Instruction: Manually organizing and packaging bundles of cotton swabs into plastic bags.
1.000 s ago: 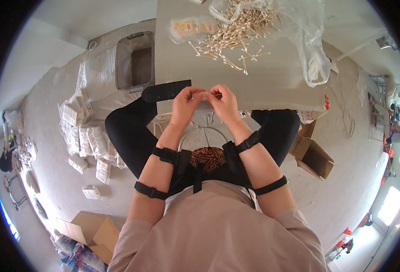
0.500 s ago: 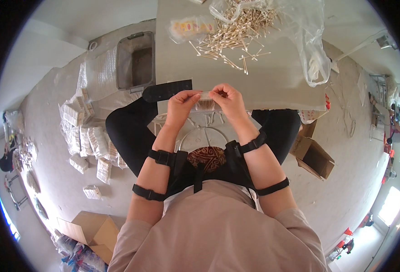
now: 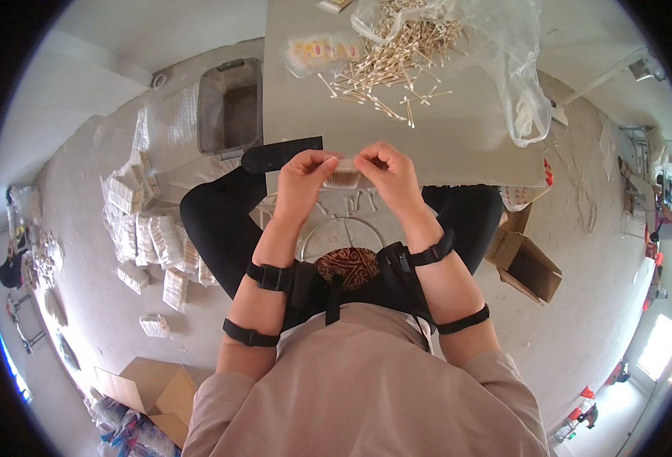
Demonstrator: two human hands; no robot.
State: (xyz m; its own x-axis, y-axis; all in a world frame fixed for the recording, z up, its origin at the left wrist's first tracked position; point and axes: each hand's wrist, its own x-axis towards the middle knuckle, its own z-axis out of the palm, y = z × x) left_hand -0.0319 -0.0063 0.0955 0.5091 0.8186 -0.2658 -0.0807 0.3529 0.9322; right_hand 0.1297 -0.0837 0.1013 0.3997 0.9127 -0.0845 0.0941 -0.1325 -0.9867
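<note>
A small clear packet of cotton swabs [image 3: 342, 178] hangs between my two hands over the near edge of the table. My left hand [image 3: 303, 181] pinches its upper left side between thumb and fingers. My right hand [image 3: 389, 174] has thumb and fingertips pinched at the upper right corner. The swabs stand side by side inside the packet; fine details of its opening are too small to tell. Farther off on the grey table [image 3: 442, 145] lies a loose heap of cotton swabs [image 3: 404, 57]. Clear bags with yellow labels [image 3: 320, 53] are left of the heap.
A large clear plastic bag [image 3: 525, 91] drapes over the table's right side. On the floor at left are a grey bin [image 3: 208, 114] and many filled packets [image 3: 157, 236]. Cardboard boxes stand at right [image 3: 530, 266] and lower left [image 3: 153, 385]. A round stool [image 3: 339, 228] sits below.
My right hand has shifted slightly right, its fingertips a little farther from the left hand's. The packet hangs slightly lower and shows a bit more of its width. The heap is unchanged.
</note>
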